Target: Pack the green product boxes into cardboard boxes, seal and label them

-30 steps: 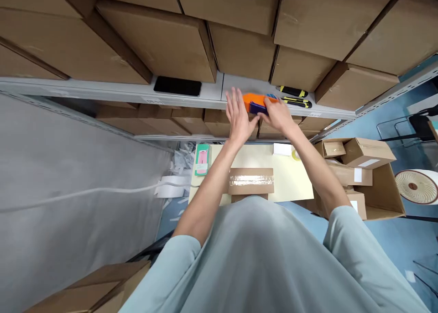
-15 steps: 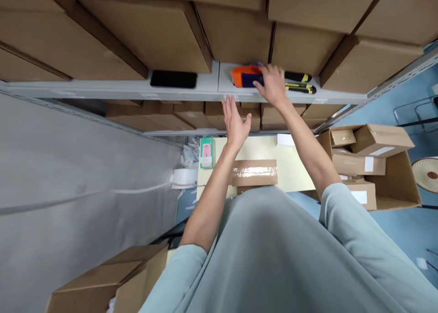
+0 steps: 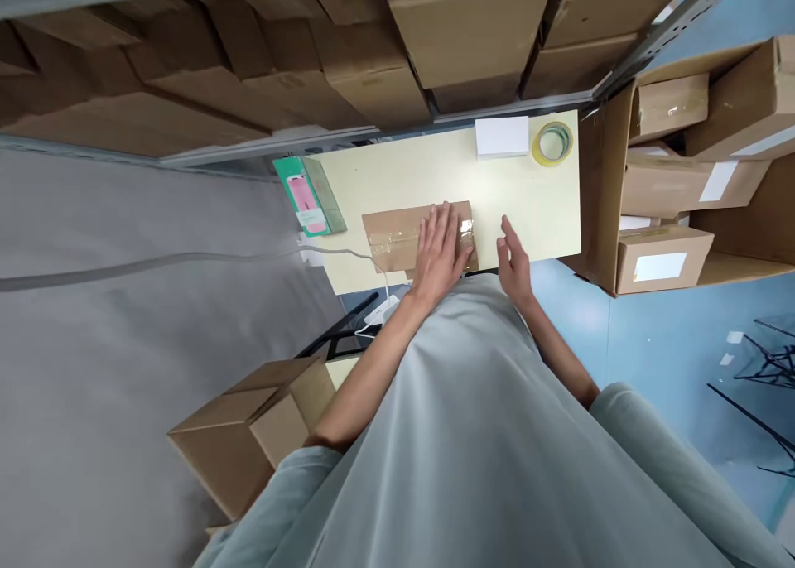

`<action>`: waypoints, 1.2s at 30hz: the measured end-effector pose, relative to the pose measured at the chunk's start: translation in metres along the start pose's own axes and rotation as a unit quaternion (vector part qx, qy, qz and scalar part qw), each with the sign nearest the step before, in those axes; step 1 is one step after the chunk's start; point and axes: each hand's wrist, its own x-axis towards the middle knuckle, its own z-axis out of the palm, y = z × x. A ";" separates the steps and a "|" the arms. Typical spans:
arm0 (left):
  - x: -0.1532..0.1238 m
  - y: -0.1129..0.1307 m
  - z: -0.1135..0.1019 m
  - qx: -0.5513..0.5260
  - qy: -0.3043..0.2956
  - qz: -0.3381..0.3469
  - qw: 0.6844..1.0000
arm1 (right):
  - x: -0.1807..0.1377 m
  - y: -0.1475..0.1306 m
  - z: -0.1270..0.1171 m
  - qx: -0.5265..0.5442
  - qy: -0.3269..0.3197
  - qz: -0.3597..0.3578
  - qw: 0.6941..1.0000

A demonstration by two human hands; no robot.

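Note:
Flat on top of a taped cardboard box (image 3: 397, 235) lies my left hand (image 3: 436, 257), fingers stretched out. The box rests on the cream tabletop (image 3: 428, 170) close to my body, with shiny clear tape along its top. My right hand (image 3: 514, 266) hovers just right of the box at the table's front edge. Its fingers are extended, and nothing is in it. A roll of yellow tape (image 3: 535, 147) and a stack of white labels (image 3: 502, 139) sit at the table's back right. A green box with a pink picture (image 3: 305, 197) stands at the left end.
Shelves of cardboard boxes (image 3: 472, 34) rise behind the table. On the right is a large open carton (image 3: 612, 187) holding several sealed boxes. Another open carton (image 3: 229, 427) stands at lower left. A white cable (image 3: 186, 257) crosses from the left to the table.
Both hands have come down from the shelf to the table. The right hand has left the orange-and-blue tool up there; the left hand now touches the box. The view has tilted down.

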 end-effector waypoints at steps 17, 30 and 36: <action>-0.016 -0.009 0.027 0.012 0.012 -0.055 0.998 | 0.017 0.020 0.054 0.128 -0.136 -0.074 0.980; -0.023 -0.013 0.044 0.040 -0.049 -0.030 0.998 | 0.065 0.045 0.103 0.198 -0.107 0.005 0.974; -0.037 -0.056 0.009 -0.003 0.022 -0.095 0.995 | 0.068 0.050 0.098 0.194 -0.104 -0.006 0.976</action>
